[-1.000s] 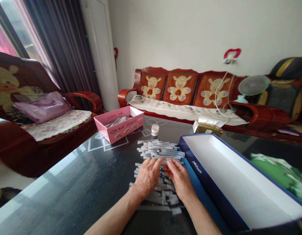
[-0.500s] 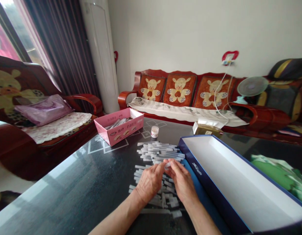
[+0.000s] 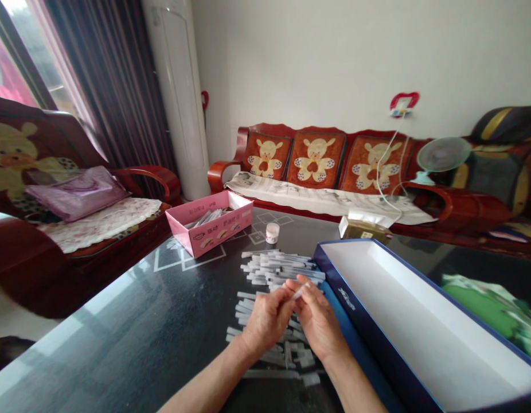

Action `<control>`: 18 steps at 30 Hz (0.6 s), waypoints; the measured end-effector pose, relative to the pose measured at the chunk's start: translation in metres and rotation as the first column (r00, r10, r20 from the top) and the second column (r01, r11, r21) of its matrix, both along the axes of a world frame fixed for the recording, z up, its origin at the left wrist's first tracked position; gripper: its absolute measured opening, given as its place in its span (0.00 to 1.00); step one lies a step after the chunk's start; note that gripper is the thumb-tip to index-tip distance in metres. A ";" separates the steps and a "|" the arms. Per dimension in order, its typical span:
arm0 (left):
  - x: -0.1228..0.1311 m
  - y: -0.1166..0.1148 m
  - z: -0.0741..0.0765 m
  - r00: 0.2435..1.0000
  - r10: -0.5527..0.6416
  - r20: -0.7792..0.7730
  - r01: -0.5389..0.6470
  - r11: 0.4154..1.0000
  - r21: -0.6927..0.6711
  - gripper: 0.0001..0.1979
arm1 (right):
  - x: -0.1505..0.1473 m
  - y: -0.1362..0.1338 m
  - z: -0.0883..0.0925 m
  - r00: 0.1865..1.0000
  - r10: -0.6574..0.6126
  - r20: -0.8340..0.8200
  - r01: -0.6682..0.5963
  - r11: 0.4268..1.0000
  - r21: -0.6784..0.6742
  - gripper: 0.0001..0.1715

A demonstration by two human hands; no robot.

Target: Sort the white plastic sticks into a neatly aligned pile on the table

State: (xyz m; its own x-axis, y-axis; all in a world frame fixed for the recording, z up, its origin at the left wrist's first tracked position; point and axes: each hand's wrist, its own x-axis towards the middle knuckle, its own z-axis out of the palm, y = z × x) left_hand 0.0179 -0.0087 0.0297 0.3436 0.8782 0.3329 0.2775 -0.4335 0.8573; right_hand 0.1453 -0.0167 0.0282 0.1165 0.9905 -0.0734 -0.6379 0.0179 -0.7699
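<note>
Pale, slender piece [image 3: 300, 291], held at a slant
Whitish, translucent; partly covered by the left hand [image 3: 268, 316] and right hand [image 3: 320, 322]. Similar tubes [image 3: 279, 267] lie bunched on the tabletop [image 3: 140, 321].

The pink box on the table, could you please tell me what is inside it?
The pink box holds a jumble of slender, whitish pen-like sticks. The upper sticks and the box itself cover whatever lies lower down, so that cannot be seen.

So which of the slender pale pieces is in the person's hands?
The held slender piece, tilted between the left hand and right hand; the other slender pieces lie on the dark table or inside the pink box.
</note>
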 end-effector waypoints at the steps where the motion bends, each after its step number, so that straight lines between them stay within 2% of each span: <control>1: 0.003 -0.002 -0.002 0.998 0.050 -0.034 -0.048 0.997 0.059 0.09 | -0.003 0.000 0.000 0.999 -0.033 -0.016 0.033 0.999 -0.025 0.19; 3: 0.008 -0.005 -0.007 0.990 0.124 -0.066 -0.114 0.984 0.137 0.07 | -0.009 -0.002 0.000 0.996 -0.084 -0.036 0.081 0.994 -0.072 0.18; 6: 0.010 -0.007 -0.015 0.973 0.194 -0.124 -0.171 0.970 0.174 0.06 | -0.016 -0.005 0.000 0.989 -0.142 -0.045 0.136 0.982 -0.129 0.18; 10: 0.008 -0.009 -0.012 0.969 0.182 -0.166 -0.159 0.977 0.144 0.09 | -0.021 -0.007 0.002 0.974 -0.226 -0.015 0.221 0.965 -0.139 0.19; 14: 0.009 -0.011 -0.002 0.989 0.119 -0.082 -0.119 0.993 0.006 0.11 | -0.020 -0.007 0.006 0.972 -0.236 -0.016 0.232 0.964 -0.132 0.19; 16: 0.009 -0.010 0.002 0.998 0.055 0.007 -0.054 0.993 -0.108 0.12 | -0.018 -0.007 0.006 0.975 -0.220 -0.039 0.214 0.969 -0.121 0.19; 18: 0.008 -0.007 0.003 0.990 -0.017 0.137 0.052 0.965 -0.257 0.14 | -0.016 -0.008 0.006 0.979 -0.196 -0.064 0.189 0.976 -0.104 0.19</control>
